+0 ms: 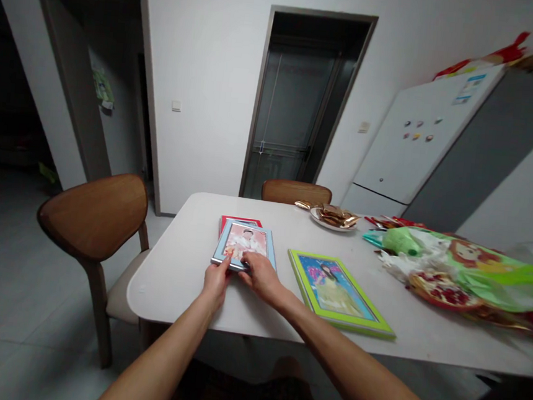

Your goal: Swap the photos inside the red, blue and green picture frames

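On a white table (170, 279) lies a blue-edged picture frame (245, 247) holding a photo of a person. My left hand (216, 281) pinches its near left corner, and my right hand (260, 277) has its fingers on the near edge. Partly under it, a red picture frame (239, 220) shows only along its far side. To the right, a lime-green picture frame (335, 292) lies flat, apart from both hands.
Past the frames stands a white plate (332, 219) of wrapped snacks. Green plastic bags (456, 266) and a dish of pomegranate (440, 290) crowd the right side. Wooden chairs (92, 216) stand at the left and far table edges, and a white refrigerator (412, 135) stands behind.
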Demonstrator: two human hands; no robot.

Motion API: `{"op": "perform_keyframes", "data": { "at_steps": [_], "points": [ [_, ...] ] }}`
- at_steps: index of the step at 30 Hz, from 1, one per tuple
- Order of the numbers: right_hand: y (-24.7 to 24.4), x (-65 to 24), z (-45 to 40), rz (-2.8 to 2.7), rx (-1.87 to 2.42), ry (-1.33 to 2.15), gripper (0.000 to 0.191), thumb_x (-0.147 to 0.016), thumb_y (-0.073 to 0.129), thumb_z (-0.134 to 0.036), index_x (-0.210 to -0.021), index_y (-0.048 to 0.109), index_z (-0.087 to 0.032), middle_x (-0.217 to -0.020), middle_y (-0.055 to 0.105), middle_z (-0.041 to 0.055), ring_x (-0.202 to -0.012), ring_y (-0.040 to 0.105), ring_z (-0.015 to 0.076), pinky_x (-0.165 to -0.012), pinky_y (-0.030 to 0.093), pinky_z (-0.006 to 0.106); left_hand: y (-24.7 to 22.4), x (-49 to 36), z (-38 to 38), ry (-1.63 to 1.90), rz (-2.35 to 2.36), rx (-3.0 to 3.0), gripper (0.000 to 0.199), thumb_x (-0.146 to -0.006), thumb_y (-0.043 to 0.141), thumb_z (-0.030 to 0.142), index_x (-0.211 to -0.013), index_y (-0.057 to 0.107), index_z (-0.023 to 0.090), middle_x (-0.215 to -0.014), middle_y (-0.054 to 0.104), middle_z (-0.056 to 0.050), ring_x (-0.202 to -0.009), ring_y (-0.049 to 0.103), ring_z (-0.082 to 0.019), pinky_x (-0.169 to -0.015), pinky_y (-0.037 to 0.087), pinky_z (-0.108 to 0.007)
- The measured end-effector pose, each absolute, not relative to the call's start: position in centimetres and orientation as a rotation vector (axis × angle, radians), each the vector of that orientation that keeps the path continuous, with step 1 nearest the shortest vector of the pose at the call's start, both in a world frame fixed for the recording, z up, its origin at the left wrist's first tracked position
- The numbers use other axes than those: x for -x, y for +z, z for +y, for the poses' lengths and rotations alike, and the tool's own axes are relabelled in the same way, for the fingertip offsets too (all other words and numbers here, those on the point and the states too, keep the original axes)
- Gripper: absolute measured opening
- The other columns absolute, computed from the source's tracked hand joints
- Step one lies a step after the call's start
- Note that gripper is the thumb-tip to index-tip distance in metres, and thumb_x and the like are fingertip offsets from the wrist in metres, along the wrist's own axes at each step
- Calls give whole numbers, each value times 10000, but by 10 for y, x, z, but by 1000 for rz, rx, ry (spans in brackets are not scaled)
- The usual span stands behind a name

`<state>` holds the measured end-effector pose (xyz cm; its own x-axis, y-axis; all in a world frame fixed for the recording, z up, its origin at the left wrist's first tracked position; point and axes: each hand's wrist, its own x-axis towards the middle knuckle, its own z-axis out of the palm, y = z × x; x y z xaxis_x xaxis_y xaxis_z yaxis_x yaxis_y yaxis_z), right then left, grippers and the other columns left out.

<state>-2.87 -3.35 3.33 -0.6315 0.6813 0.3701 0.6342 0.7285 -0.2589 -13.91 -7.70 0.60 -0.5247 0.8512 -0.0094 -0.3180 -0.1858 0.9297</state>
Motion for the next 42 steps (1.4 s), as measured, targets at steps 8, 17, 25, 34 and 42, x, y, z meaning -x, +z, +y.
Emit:
{"op": "perform_keyframes", "data": {
  "at_steps": [8,17,25,34,42],
  "points": [
    [70,4,-71,-1807,1094,834,510,-744,415,-453,-1163,417,-163,-1168,496,102,-1056,460,195,-818,378,290,46,104,-126,1936,1214,-1065,270,-763,505,283,-997,551,157,-979,627,-47,-935,559,-188,-821,421,-272],
    [85,-48,-127,-1207,1028,1561,500,-700,376,-478,-1078,465,-163,-928,627,98,-796,600,206,-619,468,296,59,82,-200,1329,1338,-2472,373,-811,392,187,-1175,415,111,-1212,483,-112,-1141,413,-180,-968,338,-305],
    [52,-50,-124,-1244,959,1680,423,-575,473,-215,-987,534,-140,-819,657,56,-691,605,177,-612,453,260,38,92,-211,791,1366,-2514,448,-752,501,229,-1177,407,122,-1242,450,-118,-1167,379,-197,-976,332,-348],
    [17,-55,-93,-1827,1320,1028,436,-593,446,-165,-1014,544,-108,-858,645,59,-700,572,157,-640,421,238,27,149,-187,519,1897,-2087,744,-610,615,420,-1223,356,88,-1315,321,-177,-1217,279,-278,-1009,221,-415],
    [15,-53,-95,-2254,1558,349,291,-626,462,-199,-857,606,-97,-816,604,114,-749,537,193,-682,379,257,13,153,-185,573,1952,-2094,681,-645,583,358,-1213,362,55,-1311,326,-181,-1227,265,-254,-1016,223,-374]
  ]
}}
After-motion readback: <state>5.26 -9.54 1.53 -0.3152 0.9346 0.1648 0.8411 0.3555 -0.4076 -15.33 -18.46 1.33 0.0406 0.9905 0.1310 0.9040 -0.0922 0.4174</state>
